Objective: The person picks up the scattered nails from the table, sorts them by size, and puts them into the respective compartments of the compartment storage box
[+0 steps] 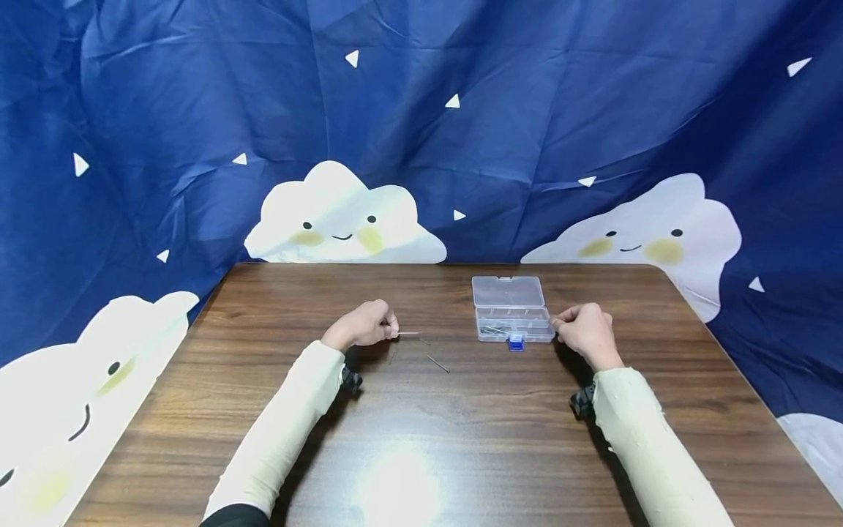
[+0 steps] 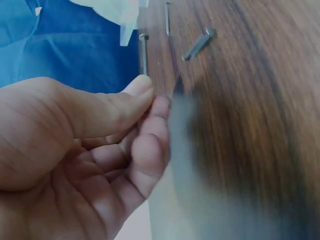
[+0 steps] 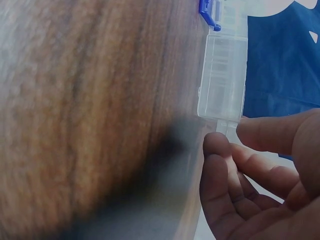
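Note:
Between thumb and forefinger, my left hand (image 1: 369, 324) pinches a thin metal nail (image 2: 144, 56), head pointing away from the fingers, just above the table. Two loose nails lie to its right: one nail (image 1: 437, 364) nearer me, and a smaller-looking nail (image 2: 167, 20) by the held one. A clear plastic compartment box (image 1: 484, 312) stands with its lid (image 1: 507, 293) raised and its blue latch (image 1: 516, 343) folded down in front. Several nails (image 1: 494, 330) lie in its front compartment. My right hand (image 1: 586, 333) grips the box's right end with thumb and fingertips.
The brown wooden table (image 1: 316, 454) carries everything, with a bright glare near its front. Behind it hangs a blue curtain (image 1: 408, 88) with smiling clouds. Each wrist has a small black camera (image 1: 582, 402) on it.

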{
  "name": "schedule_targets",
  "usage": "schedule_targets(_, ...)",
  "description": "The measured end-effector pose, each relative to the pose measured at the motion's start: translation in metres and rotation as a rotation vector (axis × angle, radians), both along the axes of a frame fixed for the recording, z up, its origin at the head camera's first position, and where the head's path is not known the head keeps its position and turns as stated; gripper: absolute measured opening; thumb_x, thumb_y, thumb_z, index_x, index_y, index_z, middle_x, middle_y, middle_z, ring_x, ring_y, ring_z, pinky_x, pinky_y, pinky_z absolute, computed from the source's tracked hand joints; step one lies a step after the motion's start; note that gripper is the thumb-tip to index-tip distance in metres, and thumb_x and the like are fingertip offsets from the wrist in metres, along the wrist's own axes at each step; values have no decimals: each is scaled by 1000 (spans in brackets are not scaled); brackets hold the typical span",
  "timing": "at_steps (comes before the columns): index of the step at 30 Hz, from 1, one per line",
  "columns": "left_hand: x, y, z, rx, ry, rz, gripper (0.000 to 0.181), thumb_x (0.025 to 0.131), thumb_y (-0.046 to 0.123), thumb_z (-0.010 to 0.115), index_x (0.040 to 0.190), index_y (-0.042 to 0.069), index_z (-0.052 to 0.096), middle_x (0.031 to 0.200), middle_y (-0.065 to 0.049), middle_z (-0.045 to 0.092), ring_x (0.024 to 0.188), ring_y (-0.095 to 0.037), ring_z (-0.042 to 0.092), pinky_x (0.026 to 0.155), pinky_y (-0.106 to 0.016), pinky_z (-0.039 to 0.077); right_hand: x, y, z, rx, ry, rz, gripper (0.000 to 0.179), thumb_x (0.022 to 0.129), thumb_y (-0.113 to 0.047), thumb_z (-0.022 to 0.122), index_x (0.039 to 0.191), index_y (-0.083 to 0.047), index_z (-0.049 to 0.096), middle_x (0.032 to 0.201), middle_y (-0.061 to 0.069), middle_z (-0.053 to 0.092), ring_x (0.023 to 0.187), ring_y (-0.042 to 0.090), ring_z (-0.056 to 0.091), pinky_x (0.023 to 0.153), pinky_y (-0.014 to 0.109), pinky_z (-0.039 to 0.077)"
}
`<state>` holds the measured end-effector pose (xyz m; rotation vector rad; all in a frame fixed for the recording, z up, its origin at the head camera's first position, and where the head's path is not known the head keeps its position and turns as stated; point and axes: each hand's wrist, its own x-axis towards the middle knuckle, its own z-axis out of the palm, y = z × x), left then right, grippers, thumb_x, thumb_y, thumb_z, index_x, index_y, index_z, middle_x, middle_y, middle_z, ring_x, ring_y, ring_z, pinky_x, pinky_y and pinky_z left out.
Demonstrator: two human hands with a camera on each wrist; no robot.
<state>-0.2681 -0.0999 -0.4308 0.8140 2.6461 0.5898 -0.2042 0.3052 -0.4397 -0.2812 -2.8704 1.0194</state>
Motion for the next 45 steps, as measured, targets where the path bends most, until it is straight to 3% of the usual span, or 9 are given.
schedule_targets(3,-2,-1,-2,118,-63,59,15,90,-6,63,82,5,72,76,0,67,70,-11,57,71,-28,50,0,0,1,7,13,5,22,94,-18,67,92,1,78,63,-1,69,93,36,59,72,38,43)
schedule_targets(6,-4,-1,-5,250,-170,123,14,91,-10,61,85,-1,71,78,-9,69,67,-13,58,67,-31,53,0,0,1,12,18,7,22,93,-19,68,92,1,78,63,-1,69,94,36,59,74,39,43)
schedule_targets(9,-4,1,-6,357,-268,168,14,92,-13,58,88,-6,69,84,-16,70,68,-17,60,69,-36,56,1,-1,0,9,12,4,22,94,-19,68,92,1,78,62,-2,69,94,36,59,75,40,42)
schedule_targets(13,-3,7,-4,429,-317,196,11,92,-14,58,90,-9,68,87,-20,71,72,-22,63,71,-37,57,1,0,-1,9,16,2,22,94,-19,68,91,1,78,62,-2,68,95,35,59,75,38,41)
schedule_targets(22,-6,25,0,488,-322,181,16,93,-16,54,91,-12,69,82,-15,68,71,-19,63,70,-32,57,0,1,-1,22,23,14,22,93,-18,68,92,1,79,62,-2,68,98,39,57,85,47,42)
schedule_targets(29,-9,42,3,515,-310,186,14,95,-14,55,93,-14,69,80,-13,68,72,-21,63,68,-29,57,1,0,-1,13,14,4,22,93,-19,68,92,1,78,62,-3,68,88,33,61,73,39,43)
schedule_targets(35,-10,56,3,523,-311,194,14,95,-13,55,95,-15,69,80,-12,67,69,-15,61,69,-30,57,2,0,0,38,23,11,23,93,-20,68,92,1,79,61,-3,68,96,39,59,81,45,44)
schedule_targets(42,-12,72,4,546,-302,213,12,95,-11,59,93,-15,70,75,-8,66,66,-13,60,65,-27,56,1,-2,0,28,5,12,23,93,-19,68,91,1,78,62,-2,69,91,34,61,76,39,43)
schedule_targets(45,-13,80,4,554,-298,228,10,95,-6,64,92,-13,71,76,-12,69,64,-13,60,65,-27,56,0,-3,1,26,8,10,24,93,-20,68,92,1,78,63,-1,69,92,36,62,76,40,44)
